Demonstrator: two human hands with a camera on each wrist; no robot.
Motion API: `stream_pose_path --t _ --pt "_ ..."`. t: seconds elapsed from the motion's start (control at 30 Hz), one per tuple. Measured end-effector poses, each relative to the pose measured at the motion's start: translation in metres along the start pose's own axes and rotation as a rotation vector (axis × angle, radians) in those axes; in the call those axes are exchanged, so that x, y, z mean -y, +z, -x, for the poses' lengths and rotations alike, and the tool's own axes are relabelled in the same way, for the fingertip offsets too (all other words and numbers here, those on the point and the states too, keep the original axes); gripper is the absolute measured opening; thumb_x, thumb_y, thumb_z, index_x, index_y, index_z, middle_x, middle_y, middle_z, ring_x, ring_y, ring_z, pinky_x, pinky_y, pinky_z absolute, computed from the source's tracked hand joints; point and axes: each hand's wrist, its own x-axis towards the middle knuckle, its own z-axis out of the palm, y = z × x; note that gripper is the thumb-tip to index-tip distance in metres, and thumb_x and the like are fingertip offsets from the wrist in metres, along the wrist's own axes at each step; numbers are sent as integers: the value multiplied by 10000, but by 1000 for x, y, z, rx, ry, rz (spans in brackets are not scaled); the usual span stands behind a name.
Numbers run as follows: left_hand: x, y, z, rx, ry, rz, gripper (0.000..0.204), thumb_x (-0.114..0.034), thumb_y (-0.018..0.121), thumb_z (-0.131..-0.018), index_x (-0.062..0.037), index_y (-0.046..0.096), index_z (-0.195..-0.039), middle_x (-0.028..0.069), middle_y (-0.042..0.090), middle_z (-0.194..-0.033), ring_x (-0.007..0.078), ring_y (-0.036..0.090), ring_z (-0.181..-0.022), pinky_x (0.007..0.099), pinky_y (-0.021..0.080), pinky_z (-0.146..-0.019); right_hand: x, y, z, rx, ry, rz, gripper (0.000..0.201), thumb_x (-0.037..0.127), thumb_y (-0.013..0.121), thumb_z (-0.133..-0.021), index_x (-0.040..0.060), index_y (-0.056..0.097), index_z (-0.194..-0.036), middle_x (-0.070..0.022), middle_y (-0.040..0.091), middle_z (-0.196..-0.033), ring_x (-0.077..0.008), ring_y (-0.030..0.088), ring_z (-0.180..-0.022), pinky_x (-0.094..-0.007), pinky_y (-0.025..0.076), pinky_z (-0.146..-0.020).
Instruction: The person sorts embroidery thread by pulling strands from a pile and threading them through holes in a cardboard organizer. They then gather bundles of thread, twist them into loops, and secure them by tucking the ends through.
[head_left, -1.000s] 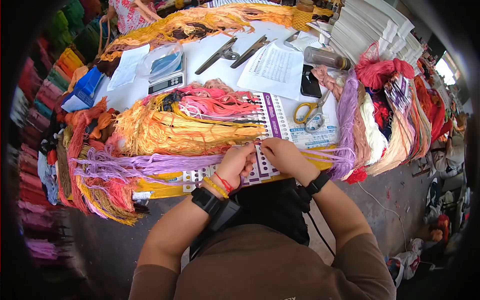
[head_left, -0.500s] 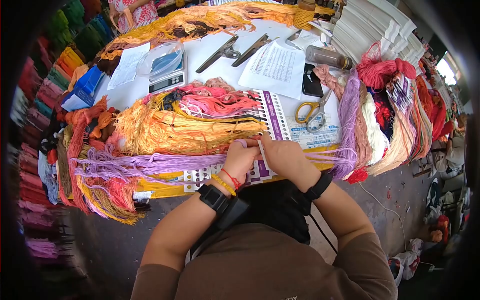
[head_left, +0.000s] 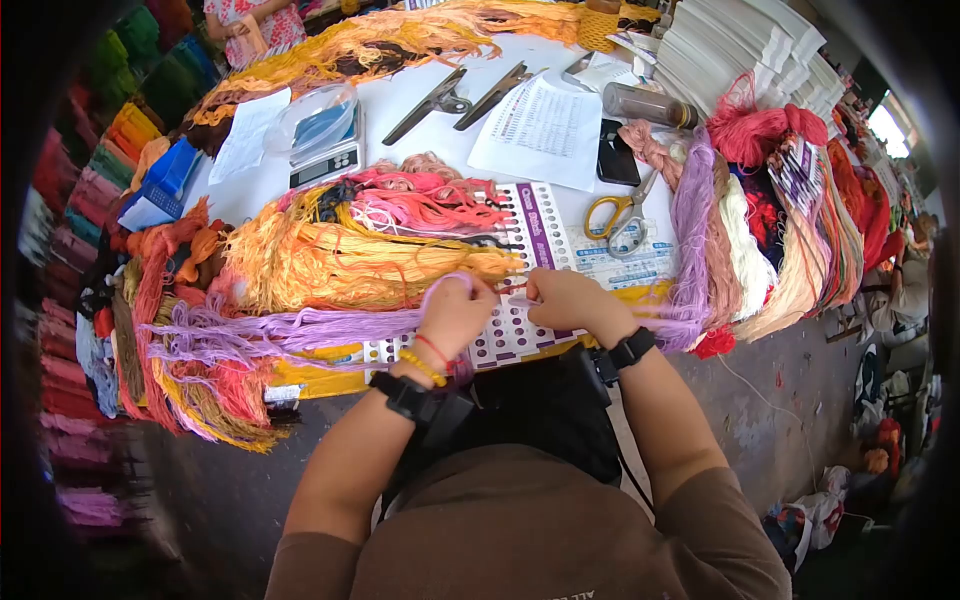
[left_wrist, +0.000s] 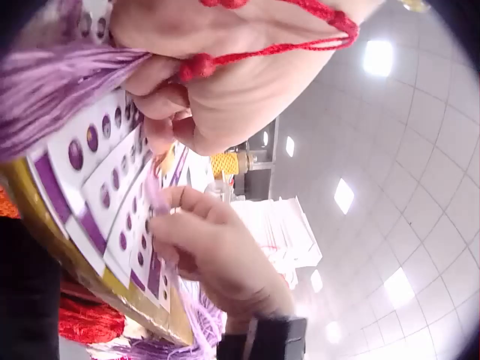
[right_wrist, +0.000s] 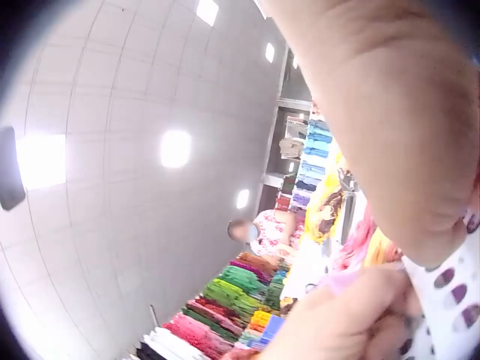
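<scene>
In the head view my left hand point(head_left: 458, 318) is at the table's front edge, a loop of lilac thread point(head_left: 447, 286) rising over its fingers. The left wrist view shows its curled fingers gripping a lilac thread bundle point(left_wrist: 52, 94). My right hand point(head_left: 578, 300) is just to the right; in the left wrist view its thumb and fingers pinch a lilac strand point(left_wrist: 156, 193). Punched white cards with purple bands point(head_left: 488, 347) lie under both hands. More lilac thread point(head_left: 290, 328) stretches left along the table, and a lilac hank point(head_left: 690, 245) hangs at the right.
Yellow-orange thread point(head_left: 350, 262) and pink thread point(head_left: 430, 200) lie beyond my left hand. Scissors point(head_left: 618, 222), a phone point(head_left: 617, 152), printed sheets point(head_left: 540, 130), two large clips point(head_left: 430, 105) and a scale point(head_left: 328, 165) stand farther back. Another person point(head_left: 255, 30) is across the table.
My hands first came close together, with a white card edge showing by the right fingers, then drew slightly apart. The left hand has shifted left, its lilac loop now higher.
</scene>
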Motion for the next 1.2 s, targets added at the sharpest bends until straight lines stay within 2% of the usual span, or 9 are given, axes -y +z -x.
stream_pose_path --t 0.03,0.1,0.23,0.47,0.57,0.63,0.77,0.93,1.2 --pt "-1 -10 -1 5 5 0 129 -70 540 -758 33 603 -713 65 605 -600 108 573 -576 241 435 -530 -1 -1 1 -4 5 -3 212 212 576 -700 72 572 -860 -142 628 -822 -309 600 -808 -391 462 -687" --pt "1 -30 4 42 -370 325 141 -89 557 -756 43 599 -730 81 608 -618 123 588 -626 248 454 -579 -2 2 1 -18 -25 21 210 205 577 -701 77 574 -868 -130 628 -824 -303 597 -822 -391 460 -703" --pt "21 -30 8 160 -252 520 206 -66 616 -734 75 613 -885 63 619 -675 106 567 -616 228 446 -577 -11 5 -2 -36 -88 -31 216 218 584 -710 82 575 -878 -131 628 -835 -304 597 -821 -388 459 -703" --pt "14 -29 7 157 -350 587 231 -53 634 -736 78 606 -925 66 620 -753 93 565 -650 212 441 -584 -11 4 4 -46 -90 -50 233 250 603 -737 82 573 -896 -134 626 -837 -303 598 -800 -382 458 -693" --pt "-10 -40 13 206 -392 703 242 -148 634 -806 44 585 -944 12 571 -677 35 422 -510 177 307 -438 -15 7 6 -83 -109 -69 232 260 608 -748 75 573 -885 -135 625 -815 -301 600 -782 -381 461 -679" --pt "-15 -48 18 473 -484 1181 264 -203 578 -856 27 572 -985 11 529 -632 46 342 -462 184 255 -409 -16 10 7 -108 -137 -80 230 265 610 -756 71 573 -873 -137 625 -790 -300 603 -765 -380 465 -665" --pt "-24 -45 18 632 -445 1319 325 -263 481 -912 -5 525 -1106 30 533 -704 62 400 -486 171 243 -399 -3 14 23 -271 -139 -155 229 280 608 -779 65 581 -854 -148 615 -719 -318 603 -694 -395 466 -603" --pt "-26 -22 17 610 -553 1234 298 -313 499 -904 -74 530 -1079 -2 567 -830 71 523 -611 155 263 -398 19 22 34 -407 -366 -202 193 253 562 -822 64 584 -856 -142 610 -711 -330 598 -684 -416 461 -588" --pt "-16 -18 25 380 -609 1234 252 -280 502 -904 -65 558 -1023 7 598 -888 52 502 -580 157 250 -402 3 27 6 -467 -276 -246 154 210 501 -836 90 585 -884 -136 619 -785 -323 597 -731 -418 461 -625"
